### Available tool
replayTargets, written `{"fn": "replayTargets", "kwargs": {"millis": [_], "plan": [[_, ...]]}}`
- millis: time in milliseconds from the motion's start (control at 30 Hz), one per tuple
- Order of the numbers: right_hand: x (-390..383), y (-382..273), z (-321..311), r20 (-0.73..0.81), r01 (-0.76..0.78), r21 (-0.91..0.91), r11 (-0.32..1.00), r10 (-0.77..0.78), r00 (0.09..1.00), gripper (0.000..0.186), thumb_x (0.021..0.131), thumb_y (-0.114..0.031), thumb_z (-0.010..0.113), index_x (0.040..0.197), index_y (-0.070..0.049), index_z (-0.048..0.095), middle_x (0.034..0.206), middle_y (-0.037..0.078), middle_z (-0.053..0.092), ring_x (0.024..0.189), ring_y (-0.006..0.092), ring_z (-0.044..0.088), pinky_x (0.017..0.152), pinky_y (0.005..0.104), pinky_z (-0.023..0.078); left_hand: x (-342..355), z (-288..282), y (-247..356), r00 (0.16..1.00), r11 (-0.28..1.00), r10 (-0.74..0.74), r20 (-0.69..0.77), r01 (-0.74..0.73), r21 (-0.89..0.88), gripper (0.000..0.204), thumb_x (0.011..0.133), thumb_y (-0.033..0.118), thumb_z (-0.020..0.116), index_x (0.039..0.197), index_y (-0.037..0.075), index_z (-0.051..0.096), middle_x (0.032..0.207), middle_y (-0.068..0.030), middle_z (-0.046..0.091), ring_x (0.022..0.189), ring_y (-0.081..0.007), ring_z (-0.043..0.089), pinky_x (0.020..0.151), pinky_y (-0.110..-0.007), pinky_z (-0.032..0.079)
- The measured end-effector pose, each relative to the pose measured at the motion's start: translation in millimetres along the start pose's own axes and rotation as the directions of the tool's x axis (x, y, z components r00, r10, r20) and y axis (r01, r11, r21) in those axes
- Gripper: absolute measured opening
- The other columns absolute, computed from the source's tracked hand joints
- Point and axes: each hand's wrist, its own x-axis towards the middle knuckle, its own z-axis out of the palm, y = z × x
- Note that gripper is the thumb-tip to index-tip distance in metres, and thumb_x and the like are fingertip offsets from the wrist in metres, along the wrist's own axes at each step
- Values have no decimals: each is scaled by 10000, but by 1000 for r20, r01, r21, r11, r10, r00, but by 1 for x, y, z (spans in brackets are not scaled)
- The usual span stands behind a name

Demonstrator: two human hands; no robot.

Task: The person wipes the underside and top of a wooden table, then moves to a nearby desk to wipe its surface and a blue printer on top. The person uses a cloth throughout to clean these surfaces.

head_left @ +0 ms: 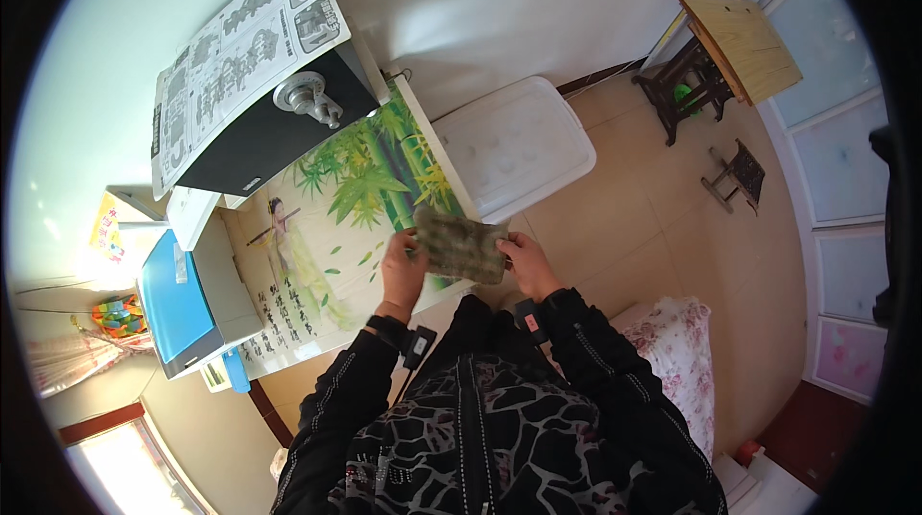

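Note:
A folded cloth (463, 246), mottled grey-green and brown, is stretched between my hands, over the near right edge of a table. My left hand (403, 268) grips its left side, fingers curled at the edge. At the cloth's right edge, my right hand (526, 263) pinches it between thumb and fingers. Beneath and to the left lies the table top (331, 217), printed with bamboo, a robed figure and dark writing. The cloth hides a part of this print.
On the table's far side stands a black box-shaped appliance (279, 131) with a printed sheet (254, 44) over it and a silver figurine (307, 97) in front. A blue-topped box (178, 299) is at left. Rightward are a white lidded bin (519, 145), wooden table (740, 44), small stool (738, 177) and floral cover (672, 352).

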Motion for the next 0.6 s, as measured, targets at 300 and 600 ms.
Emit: {"fn": "replayTargets", "kwargs": {"millis": [300,600], "plan": [[-3,-6,2,-193,-61,6,998,61,979,324,955,-281,620,1167,-38,591,1025,41,628,912,158,593,801,332,476,1,6,12,968,989,-36,250,69,-128,231,837,73,701,1037,40,590,1128,-120,663,942,-276,662,774,-367,535],[0,-5,26,-148,169,-644,746,-338,929,385,847,-253,749,1054,34,597,924,131,667,856,192,625,779,341,503,18,32,9,929,955,-257,267,201,220,426,779,246,761,1089,25,569,874,-137,647,795,-275,660,712,-365,523]]}}
